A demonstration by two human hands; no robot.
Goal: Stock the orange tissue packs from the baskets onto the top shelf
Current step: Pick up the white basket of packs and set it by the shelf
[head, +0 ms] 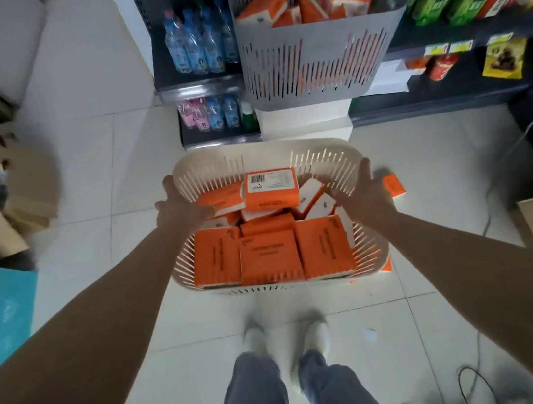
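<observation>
1. Head view, floor level: cream basket (pixel 363 258) stands on the tiled floor in front of the person's feet, packed with orange tissue packs (pixel 270 261); flat rows lie along its near edge, a looser heap toward its far edge, and one barcode-up pack (pixel 272 189) rides on top.
2. Grey basket (pixel 315 52), raised on a white stand against the shelving, holds more orange packs, tumbled.
3. Stray pack (pixel 393 185) lies on the floor just beside the cream basket's right edge.
4. Left hand (pixel 178 208): at the basket's left rim, fingers spread and curling inward over a pack; contact cannot be confirmed.
5. Right hand (pixel 364 183): at the right rim, palm inward, fingers spread, empty.
6. Step in hand, by judgement: gathering packs from the heap. Best taken from the loose top layer first, squeezed between both palms as a squared stack, so nothing slips on the lift to the top shelf, which is out of frame.
7. Water bottles (pixel 196 44) occupy the lower shelves left of the grey basket; not task stock.
</observation>
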